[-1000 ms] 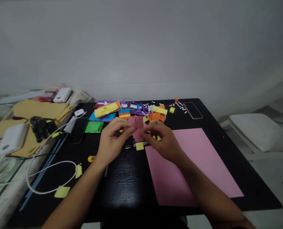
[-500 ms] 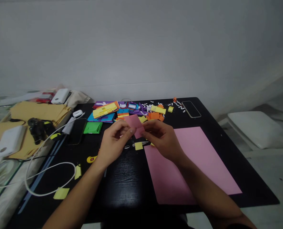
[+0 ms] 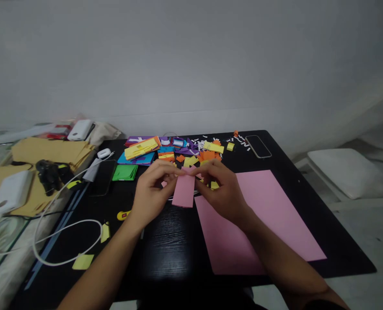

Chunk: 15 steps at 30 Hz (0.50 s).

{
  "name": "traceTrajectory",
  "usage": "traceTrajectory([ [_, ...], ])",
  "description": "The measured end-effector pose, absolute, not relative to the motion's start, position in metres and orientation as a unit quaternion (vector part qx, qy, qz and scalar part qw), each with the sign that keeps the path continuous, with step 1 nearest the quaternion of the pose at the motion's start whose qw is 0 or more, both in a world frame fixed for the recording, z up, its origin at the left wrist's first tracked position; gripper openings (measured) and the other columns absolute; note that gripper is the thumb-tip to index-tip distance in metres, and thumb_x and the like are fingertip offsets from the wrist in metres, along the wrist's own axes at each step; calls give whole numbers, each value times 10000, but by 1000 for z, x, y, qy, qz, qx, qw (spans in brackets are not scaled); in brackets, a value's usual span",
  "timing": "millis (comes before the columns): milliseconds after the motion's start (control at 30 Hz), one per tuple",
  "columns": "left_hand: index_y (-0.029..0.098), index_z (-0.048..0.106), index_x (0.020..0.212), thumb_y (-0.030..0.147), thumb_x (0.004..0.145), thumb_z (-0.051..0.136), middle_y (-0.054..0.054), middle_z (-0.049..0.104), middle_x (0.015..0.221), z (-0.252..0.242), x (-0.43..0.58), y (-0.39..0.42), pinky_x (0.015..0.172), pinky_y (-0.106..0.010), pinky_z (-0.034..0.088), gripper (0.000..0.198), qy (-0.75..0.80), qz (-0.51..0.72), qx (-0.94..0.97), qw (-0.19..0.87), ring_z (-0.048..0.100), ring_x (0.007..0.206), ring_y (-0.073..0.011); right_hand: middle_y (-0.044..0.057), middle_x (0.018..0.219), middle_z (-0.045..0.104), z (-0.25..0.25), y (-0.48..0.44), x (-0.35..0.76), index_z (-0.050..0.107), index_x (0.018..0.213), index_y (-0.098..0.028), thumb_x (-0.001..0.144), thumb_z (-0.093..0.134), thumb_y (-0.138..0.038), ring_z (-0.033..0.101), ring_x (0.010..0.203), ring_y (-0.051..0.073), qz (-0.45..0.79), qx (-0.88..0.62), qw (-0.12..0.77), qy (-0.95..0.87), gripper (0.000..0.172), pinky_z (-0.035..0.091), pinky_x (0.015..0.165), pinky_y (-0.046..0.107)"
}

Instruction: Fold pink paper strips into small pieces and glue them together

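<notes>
A small folded piece of pink paper (image 3: 184, 192) is held up between both hands above the dark table. My left hand (image 3: 155, 189) pinches its upper left edge, thumb and fingers closed. On the opposite side, my right hand (image 3: 222, 191) grips the upper right edge with its fingertips. The paper's lower end hangs toward me. Beneath my right forearm lies a large pink sheet (image 3: 275, 215). Beyond the hands is a pile of orange (image 3: 211, 155) and yellow paper pieces, partly hidden by the fingers.
Folded yellow paper (image 3: 142, 148), a green paper stack (image 3: 125, 172) and white scraps lie toward the wall. One phone (image 3: 258, 147) rests at the back right, another (image 3: 103, 178) at left. A white cable (image 3: 67, 224) loops near a yellow cutter (image 3: 123, 215). A white chair (image 3: 343, 172) stands right.
The small pink paper has been turned and lowered, so a longer face now hangs toward me. Both hands have shifted their fingers to its top edge.
</notes>
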<state>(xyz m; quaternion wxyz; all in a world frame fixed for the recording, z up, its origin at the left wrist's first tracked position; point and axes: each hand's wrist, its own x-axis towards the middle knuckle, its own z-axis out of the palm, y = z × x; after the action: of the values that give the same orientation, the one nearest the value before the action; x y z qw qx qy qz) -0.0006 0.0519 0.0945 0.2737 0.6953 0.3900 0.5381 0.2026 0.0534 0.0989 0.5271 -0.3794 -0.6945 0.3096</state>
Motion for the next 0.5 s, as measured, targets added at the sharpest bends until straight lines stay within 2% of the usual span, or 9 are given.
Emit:
traceTrajectory([
  [67, 275, 833, 1023, 119, 936, 752, -28, 704, 953, 94, -1, 51, 695, -249, 511, 197, 391, 539, 702, 251, 649, 837, -144, -57, 684, 580, 100, 51, 202, 810, 994, -263, 921, 741, -171, 524, 585, 91, 347, -366, 524, -686, 136, 474, 562, 230],
  [133, 276, 833, 1026, 97, 921, 762, -22, 701, 924, 94, -1, 51, 688, -248, 499, 219, 392, 540, 708, 231, 639, 821, -141, -65, 644, 609, 101, 49, 201, 810, 1011, -253, 931, 731, -190, 547, 548, 85, 403, -358, 516, -665, 129, 484, 539, 222],
  [233, 264, 825, 1014, 123, 900, 804, -19, 710, 909, 95, -1, 50, 669, -247, 491, 183, 391, 538, 711, 230, 636, 801, -139, -15, 781, 736, 99, 48, 200, 811, 994, -243, 923, 772, -252, 688, 667, 122, 458, -359, 519, -626, 81, 588, 621, 252],
  [400, 233, 798, 929, 203, 939, 790, -23, 744, 910, 96, 3, 48, 673, -248, 507, 33, 394, 539, 699, 256, 646, 784, -132, 15, 932, 701, 96, 52, 200, 798, 889, -240, 877, 837, -274, 677, 732, 121, 402, -374, 548, -631, 52, 582, 599, 237],
  [500, 238, 786, 999, 222, 935, 801, -10, 768, 916, 94, 6, 46, 659, -227, 518, 67, 414, 548, 663, 298, 657, 738, -111, 19, 962, 751, 98, 52, 200, 777, 963, -244, 915, 788, -250, 719, 797, 134, 412, -369, 539, -635, 49, 601, 674, 254],
])
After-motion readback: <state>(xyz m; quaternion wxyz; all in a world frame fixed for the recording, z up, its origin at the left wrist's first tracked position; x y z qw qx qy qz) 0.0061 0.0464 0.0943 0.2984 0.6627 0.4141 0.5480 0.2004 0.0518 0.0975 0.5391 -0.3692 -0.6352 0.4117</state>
